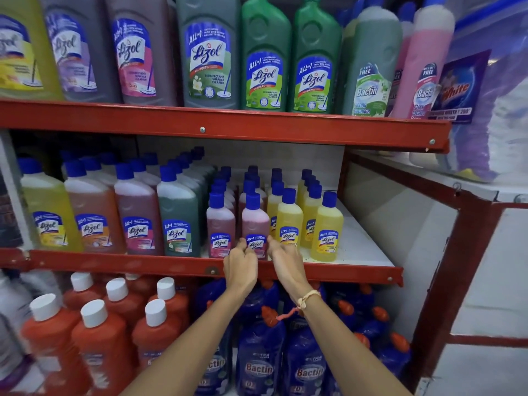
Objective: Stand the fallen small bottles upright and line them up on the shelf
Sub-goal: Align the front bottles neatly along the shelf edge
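On the middle shelf point(368, 247) small blue-capped bottles stand upright in rows: pink ones on the left, yellow ones point(327, 227) on the right. The front pink bottle point(255, 221) stands at the shelf's front edge. My left hand point(241, 262) touches its lower left side with the fingertips and my right hand point(285, 260) touches its lower right side, so the bottle sits between both hands. Another pink bottle point(220, 224) stands just left of it. No bottle lies on its side in view.
Larger bottles point(177, 221) fill the left of the same shelf. Tall cleaner bottles stand on the red shelf above point(228, 128). Below are orange bottles with white caps point(97, 341) and dark blue bottles point(260, 361). Bare white shelf surface lies right of the yellow bottles.
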Motion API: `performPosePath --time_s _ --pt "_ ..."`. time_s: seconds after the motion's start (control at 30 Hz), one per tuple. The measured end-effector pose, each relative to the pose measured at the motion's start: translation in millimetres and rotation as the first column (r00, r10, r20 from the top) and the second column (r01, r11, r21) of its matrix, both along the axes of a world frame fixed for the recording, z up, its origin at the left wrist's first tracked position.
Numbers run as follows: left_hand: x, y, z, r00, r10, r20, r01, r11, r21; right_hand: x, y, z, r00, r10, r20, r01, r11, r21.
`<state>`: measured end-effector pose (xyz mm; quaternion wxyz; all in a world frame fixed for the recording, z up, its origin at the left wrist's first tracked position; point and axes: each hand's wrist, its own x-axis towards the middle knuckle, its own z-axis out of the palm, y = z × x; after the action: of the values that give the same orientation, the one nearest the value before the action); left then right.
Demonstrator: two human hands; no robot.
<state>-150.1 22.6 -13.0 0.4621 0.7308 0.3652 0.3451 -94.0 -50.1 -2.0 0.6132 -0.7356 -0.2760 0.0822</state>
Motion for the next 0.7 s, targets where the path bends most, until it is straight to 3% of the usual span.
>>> performPosePath --time_s 0.13,0.23,0.33,0.43,0.57,0.7 --pt "-3.8 1.0 2.9 0.997 -0.05 -0.066 0.052 0.998 0.035 0.8 -0.6 -1.0 1.0 0.012 0.007 -0.012 1.0 -0.011" --pt "-9.2 -5.6 3.3 0.996 0.001 -0.084 0.007 0.995 0.1 5.9 -4.1 -1.1 1.0 -0.012 0.026 0.013 1.0 -0.019" --pt "-17.0 -25.8 -4.1 0.992 0.119 0.043 -0.125 0.972 0.198 19.7 -9.0 -3.7 0.99 -0.131 0.044 0.132 0.991 -0.02" --pt "-3.0 -43.8 -9.5 0.988 -0.015 0.152 -0.026 0.964 0.264 37.4 -16.2 -10.5 0.968 -0.244 0.059 0.245 0.97 0.0" --pt "38.2 -51.5 7.8 0.978 -0.181 0.103 0.169 0.98 0.108 53.1 -26.3 -6.6 0.98 -0.196 0.044 0.195 0.981 0.015" --pt "68.6 -48.4 10.4 0.99 -0.135 0.031 0.133 0.989 0.06 67.4 -24.4 -7.3 0.994 -0.106 0.014 0.107 0.992 -0.071"
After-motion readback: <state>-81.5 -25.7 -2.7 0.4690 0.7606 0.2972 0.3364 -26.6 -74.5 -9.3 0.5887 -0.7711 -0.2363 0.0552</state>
